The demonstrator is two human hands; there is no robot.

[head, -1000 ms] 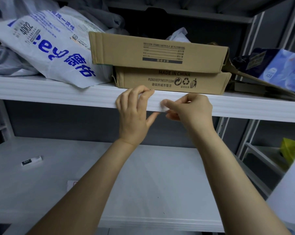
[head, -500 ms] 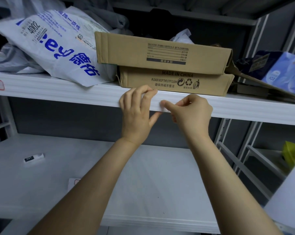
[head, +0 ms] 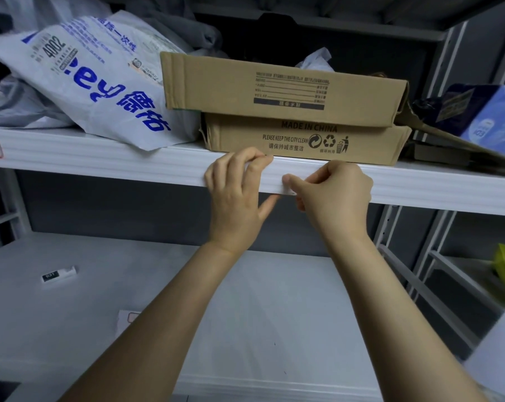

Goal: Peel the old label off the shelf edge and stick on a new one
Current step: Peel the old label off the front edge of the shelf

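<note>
Left grip [head: 236, 198]: fingers hooked over shelf edge [head: 129, 166] top lip, thumb spread below. Right grip [head: 335, 194]: thumb and forefinger pinched label [head: 291, 192] at edge's lower lip. Cardboard boxes [head: 303, 140] sat just behind grips; open room beneath.

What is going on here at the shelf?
A person works with both bare hands at the white shelf edge, under two stacked cardboard boxes. The left hand hooks its fingers over the edge, and the right hand pinches a white label. Its lower corner looks lifted; the rest seems flat on the edge.
</note>
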